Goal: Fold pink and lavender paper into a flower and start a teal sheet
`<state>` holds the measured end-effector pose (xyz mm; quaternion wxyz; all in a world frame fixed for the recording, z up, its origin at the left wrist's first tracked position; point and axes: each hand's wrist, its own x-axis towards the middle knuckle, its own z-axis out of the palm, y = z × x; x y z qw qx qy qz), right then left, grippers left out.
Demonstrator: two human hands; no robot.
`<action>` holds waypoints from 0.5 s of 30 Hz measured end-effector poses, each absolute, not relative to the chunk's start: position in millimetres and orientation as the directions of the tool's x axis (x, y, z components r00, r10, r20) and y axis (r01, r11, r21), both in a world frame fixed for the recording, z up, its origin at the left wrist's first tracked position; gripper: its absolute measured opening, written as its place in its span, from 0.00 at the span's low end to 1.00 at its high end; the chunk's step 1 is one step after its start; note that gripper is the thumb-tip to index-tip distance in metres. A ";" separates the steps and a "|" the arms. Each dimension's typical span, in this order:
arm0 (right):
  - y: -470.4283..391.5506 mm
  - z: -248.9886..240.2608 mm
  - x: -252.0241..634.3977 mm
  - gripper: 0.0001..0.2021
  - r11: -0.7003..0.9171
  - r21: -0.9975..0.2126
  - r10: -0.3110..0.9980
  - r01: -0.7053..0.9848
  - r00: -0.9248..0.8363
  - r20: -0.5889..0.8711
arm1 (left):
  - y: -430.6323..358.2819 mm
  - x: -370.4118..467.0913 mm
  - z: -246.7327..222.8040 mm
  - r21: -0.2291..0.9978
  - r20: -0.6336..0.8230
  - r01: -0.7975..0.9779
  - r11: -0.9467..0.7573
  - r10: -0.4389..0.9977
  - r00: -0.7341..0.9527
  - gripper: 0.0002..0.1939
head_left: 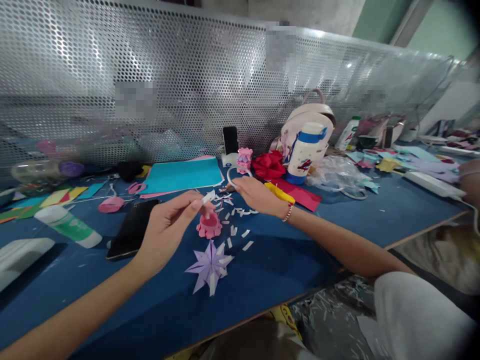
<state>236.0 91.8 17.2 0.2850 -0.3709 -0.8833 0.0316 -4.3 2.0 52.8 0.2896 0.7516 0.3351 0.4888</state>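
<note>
My left hand (172,220) pinches a small white paper-like strip (208,197) between thumb and fingertips. Farther back, my right hand (255,194) is closed on a thin white loop (229,175); whether it is a tape roll or a curled strip I cannot tell. Just below the left fingertips sits a pink scalloped paper cup shape (209,226). Nearer me lies a purple folded-paper star (210,267) with white strips on its points. Small white scraps (234,231) are scattered between and under the hands.
Blue paper sheets (183,175), a black phone-like slab (135,227) and a glue tube (69,226) lie left on the blue table (285,260). Behind the right hand stand a pink paper piece (244,159), red paper (268,167), a bottle (304,152) and a backpack (326,112). A perforated metal screen (180,75) closes the back.
</note>
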 end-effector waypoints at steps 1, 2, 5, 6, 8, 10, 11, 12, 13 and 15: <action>94.7 12.9 237.6 0.11 0.709 -0.228 0.683 0.667 -0.570 0.457 | 3.4 -6.2 48.3 0.779 0.504 0.257 -0.572 0.814 0.287 0.12; 95.9 9.3 238.1 0.10 0.701 -0.201 0.688 0.684 -0.576 0.442 | 5.0 -7.8 43.7 0.802 0.460 0.275 -0.530 0.842 0.283 0.12; 89.5 6.8 233.3 0.12 0.683 -0.221 0.699 0.696 -0.536 0.473 | 7.9 -10.5 31.9 0.823 0.365 0.335 -0.460 0.878 0.309 0.14; 84.9 8.7 229.9 0.12 0.693 -0.288 0.697 0.661 -0.513 0.501 | 7.9 -10.6 29.4 0.813 0.352 0.354 -0.462 0.875 0.332 0.15; 73.8 14.4 221.5 0.11 0.714 -0.522 0.700 0.466 -0.480 0.529 | 6.9 -10.0 26.7 0.784 0.351 0.379 -0.492 0.854 0.384 0.15; 62.8 18.6 213.0 0.09 0.673 -0.688 0.718 0.271 -0.463 0.520 | 5.8 -8.7 25.7 0.760 0.356 0.386 -0.522 0.832 0.425 0.15; 58.0 19.5 209.3 0.09 0.650 -0.727 0.726 0.220 -0.460 0.510 | 5.5 -7.9 25.6 0.755 0.354 0.386 -0.531 0.824 0.442 0.14; 53.9 19.4 206.2 0.08 0.634 -0.751 0.733 0.185 -0.455 0.506 | 5.3 -7.0 25.6 0.756 0.348 0.381 -0.533 0.819 0.455 0.14; 50.4 18.7 203.8 0.08 0.629 -0.759 0.736 0.168 -0.442 0.513 | 5.3 -6.2 25.8 0.764 0.337 0.373 -0.527 0.818 0.466 0.14; 45.0 16.3 200.7 0.09 0.658 -0.736 0.725 0.162 -0.401 0.560 | 5.3 -4.8 26.8 0.782 0.317 0.362 -0.508 0.823 0.471 0.15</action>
